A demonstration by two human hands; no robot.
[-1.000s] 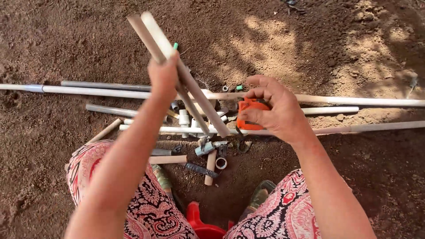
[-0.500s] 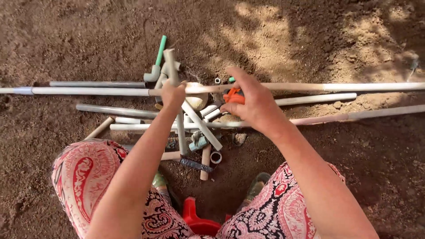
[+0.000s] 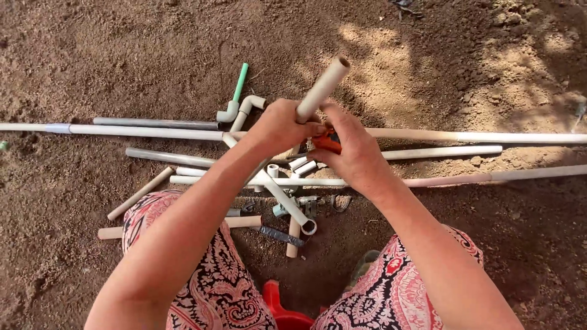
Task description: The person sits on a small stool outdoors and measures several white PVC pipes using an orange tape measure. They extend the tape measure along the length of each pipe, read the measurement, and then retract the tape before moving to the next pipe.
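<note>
My left hand grips a short cream plastic pipe that points up and away from me, its open end at the top. My right hand holds a small orange tool pressed against the lower part of that pipe, just below my left fingers. Most of the tool is hidden under my fingers. Both hands meet above a pile of pipe pieces on the bare soil.
Long white and grey pipes lie crosswise on the brown dirt. Short offcuts, an elbow fitting, a green-tipped piece and small couplings are scattered below my hands. A red stool shows between my patterned-trousered knees.
I have dropped one of the two pipes I held up; a single shorter pipe stays in my left hand. My right hand has brought the orange tool against it.
</note>
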